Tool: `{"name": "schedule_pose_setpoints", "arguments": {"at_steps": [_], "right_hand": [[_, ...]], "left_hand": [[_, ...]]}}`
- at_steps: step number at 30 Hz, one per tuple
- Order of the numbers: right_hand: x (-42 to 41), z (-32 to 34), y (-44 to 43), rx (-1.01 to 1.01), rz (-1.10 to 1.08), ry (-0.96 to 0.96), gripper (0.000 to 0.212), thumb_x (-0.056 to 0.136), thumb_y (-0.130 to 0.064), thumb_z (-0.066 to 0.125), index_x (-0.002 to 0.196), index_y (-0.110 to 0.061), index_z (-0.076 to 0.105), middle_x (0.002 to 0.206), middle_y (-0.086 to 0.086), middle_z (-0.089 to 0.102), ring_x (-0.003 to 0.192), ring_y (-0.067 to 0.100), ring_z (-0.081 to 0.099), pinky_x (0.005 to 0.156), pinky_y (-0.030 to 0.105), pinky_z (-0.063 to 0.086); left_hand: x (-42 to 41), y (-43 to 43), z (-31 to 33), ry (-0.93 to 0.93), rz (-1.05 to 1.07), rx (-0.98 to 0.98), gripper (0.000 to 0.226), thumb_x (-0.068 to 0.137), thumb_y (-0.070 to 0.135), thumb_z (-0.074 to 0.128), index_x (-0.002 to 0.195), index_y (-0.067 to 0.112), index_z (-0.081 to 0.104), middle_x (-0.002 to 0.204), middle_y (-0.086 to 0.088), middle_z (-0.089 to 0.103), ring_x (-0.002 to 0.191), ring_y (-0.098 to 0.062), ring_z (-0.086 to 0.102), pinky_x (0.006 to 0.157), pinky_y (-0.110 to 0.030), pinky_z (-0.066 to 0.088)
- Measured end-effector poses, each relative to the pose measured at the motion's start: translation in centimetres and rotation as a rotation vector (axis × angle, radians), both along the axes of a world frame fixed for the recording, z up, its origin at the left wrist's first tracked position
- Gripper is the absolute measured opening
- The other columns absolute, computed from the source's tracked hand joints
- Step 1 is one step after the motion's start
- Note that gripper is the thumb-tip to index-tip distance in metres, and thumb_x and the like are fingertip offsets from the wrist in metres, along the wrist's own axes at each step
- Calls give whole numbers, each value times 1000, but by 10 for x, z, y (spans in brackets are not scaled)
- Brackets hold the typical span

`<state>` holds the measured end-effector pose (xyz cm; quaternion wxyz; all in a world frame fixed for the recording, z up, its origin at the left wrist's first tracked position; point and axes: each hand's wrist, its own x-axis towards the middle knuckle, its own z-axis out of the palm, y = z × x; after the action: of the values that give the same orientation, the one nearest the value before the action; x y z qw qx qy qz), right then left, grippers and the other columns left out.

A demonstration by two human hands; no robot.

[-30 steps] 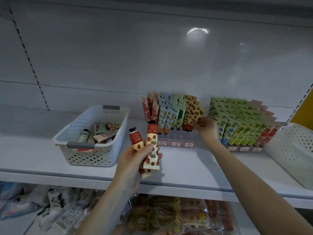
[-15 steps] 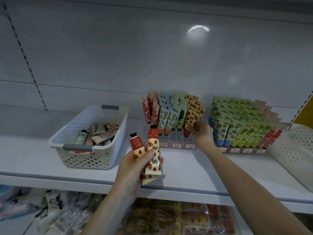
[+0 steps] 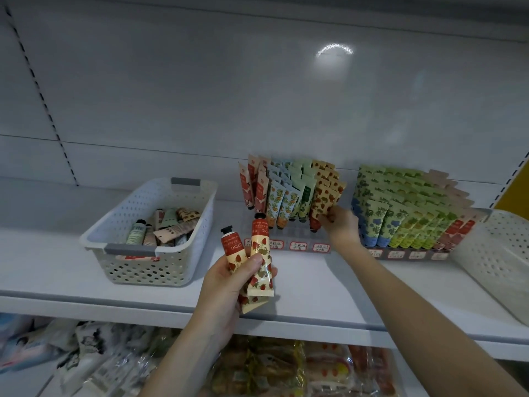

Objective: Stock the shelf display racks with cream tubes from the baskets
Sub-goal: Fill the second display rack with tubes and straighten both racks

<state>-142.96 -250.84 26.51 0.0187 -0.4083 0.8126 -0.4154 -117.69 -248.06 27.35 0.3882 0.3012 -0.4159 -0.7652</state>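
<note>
gripping two strawberry-print cream tubes point(image 3: 259, 247) with their black caps up, the left hand point(image 3: 226, 287) is hovering in front of the white shelf point(image 3: 57, 267), its thumb and fingers curling round the tubes' lower halves. the right hand point(image 3: 340, 224) is reaching to the middle display rack point(image 3: 297, 246), its thumb and fingertips pinching the front orange-spotted tube point(image 3: 322, 206) of the rightmost column, with that tube's red cap pointing down into the rack. other columns of red, blue and green tubes are standing cap down beside it. to the left, a white perforated basket point(image 3: 131, 250) is sitting on the shelf with loose tubes point(image 3: 169, 229) lying jumbled inside. to the right, a second display rack point(image 3: 400, 255) is standing packed with green and blue patterned tubes, and another white basket point(image 3: 498, 253) is sitting at the frame edge. wrapped packets point(image 3: 286, 368) are lying on the shelf below.
</note>
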Motion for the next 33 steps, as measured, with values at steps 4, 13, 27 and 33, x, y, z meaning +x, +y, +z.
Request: {"name": "schedule_pose_setpoints", "arguments": {"at_steps": [4,13,27,33], "right_hand": [[1,1,3,-8,14,-51,43,89,-6,55,55,-18,31,53,-5,36,49,6,31,41,17,24],[16,21,31,-238,-75,-79,29,93,-11,53,115,6,58,100,21,66,85,24,59,64,21,40],[102,74,86,-145,583,-637,8,85,-18,63,87,-12,67,74,-1,64,64,6,63,62,19,53],[92,57,99,-271,437,-893,11,83,-16,63,83,-5,63,76,7,63,65,13,60,59,18,54]], "left_hand": [[1,0,2,-2,-5,4,42,69,22,66,109,8,62,89,-9,74,78,-19,72,59,-26,54],[9,5,10,3,1,-34,43,70,26,65,110,10,62,92,-12,73,80,-19,71,66,-31,53],[15,33,28,1,-131,-104,43,74,38,60,104,8,64,89,-12,72,72,-20,69,64,-32,54],[15,31,29,-124,163,-244,19,76,11,72,92,14,62,85,0,70,77,-13,66,57,-22,53]]}}
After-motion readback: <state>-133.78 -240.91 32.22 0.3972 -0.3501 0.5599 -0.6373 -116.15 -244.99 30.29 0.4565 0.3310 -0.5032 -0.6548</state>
